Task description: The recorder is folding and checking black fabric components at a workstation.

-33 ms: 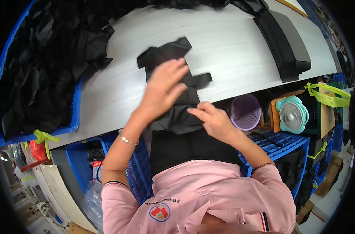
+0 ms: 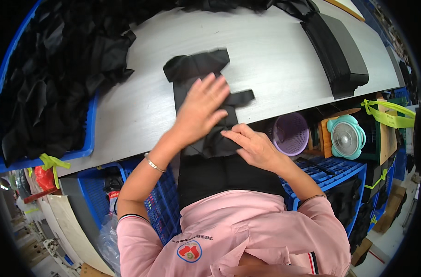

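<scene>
A black cloth piece (image 2: 196, 68) lies on the light table in front of me, with a broad flap at its far end and a narrow strip jutting out to the right. My left hand (image 2: 202, 108) rests flat on its middle, fingers stretched out and slightly blurred. At the near end, over the table's edge, my right hand (image 2: 252, 143) holds the cloth between thumb and bent fingers, the index finger pointing left. The part of the cloth beneath my left palm is hidden.
A blue crate (image 2: 91, 134) heaped with black cloth fills the left of the table (image 2: 275, 60). A neat stack of black and grey pieces (image 2: 342, 51) stands at the right. Below the right edge are a purple basket (image 2: 291, 134), a turquoise fan (image 2: 347, 136) and a blue crate (image 2: 330, 171).
My left hand has flattened and spread its fingers, shifting slightly right. The cloth's far flap lies smoother, its side strip sits a little farther right, and its near end looks narrower.
</scene>
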The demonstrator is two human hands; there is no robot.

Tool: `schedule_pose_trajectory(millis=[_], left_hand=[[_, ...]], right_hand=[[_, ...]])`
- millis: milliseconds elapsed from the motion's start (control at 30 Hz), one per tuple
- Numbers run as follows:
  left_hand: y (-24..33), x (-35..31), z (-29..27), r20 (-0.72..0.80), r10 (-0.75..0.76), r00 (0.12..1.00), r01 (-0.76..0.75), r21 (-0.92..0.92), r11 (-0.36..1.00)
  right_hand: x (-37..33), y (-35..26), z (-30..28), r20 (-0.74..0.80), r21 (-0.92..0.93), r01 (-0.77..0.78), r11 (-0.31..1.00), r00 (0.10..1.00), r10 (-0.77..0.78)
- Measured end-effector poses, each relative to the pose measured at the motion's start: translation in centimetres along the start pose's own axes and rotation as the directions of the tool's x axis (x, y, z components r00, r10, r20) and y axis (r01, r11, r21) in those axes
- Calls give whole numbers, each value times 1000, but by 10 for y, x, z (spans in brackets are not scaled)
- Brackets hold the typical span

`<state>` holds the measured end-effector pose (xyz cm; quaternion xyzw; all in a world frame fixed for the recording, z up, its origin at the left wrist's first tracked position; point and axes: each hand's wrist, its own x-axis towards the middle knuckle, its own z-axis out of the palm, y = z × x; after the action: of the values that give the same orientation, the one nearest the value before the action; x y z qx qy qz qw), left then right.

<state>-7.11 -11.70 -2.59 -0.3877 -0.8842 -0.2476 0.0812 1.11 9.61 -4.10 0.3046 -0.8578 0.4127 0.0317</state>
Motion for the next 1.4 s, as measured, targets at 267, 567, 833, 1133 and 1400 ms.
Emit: schedule_pose_trajectory(millis=[267, 567, 833, 1133, 1400], left_hand=[[-1, -14, 29, 157, 76, 985, -97, 129, 987], [1, -11, 30, 144, 106, 984, -122, 107, 987], [-1, -17, 30, 172, 32, 985, -37, 24, 999], [1, -10, 25, 115, 90, 989, -103, 111, 989], [3, -6, 23, 195, 61, 979, -82, 101, 992]], right_hand=[[54, 53, -72, -152, 446, -430, 785, 828, 540], [172, 97, -55, 483, 447, -744, 497, 669, 565], [166, 64, -63, 564, 468, -639, 610, 748, 350], [179, 102, -76, -400, -628, -210, 749, 913, -79], [140, 65, -98, 341, 229, -32, 973, 939, -49]])
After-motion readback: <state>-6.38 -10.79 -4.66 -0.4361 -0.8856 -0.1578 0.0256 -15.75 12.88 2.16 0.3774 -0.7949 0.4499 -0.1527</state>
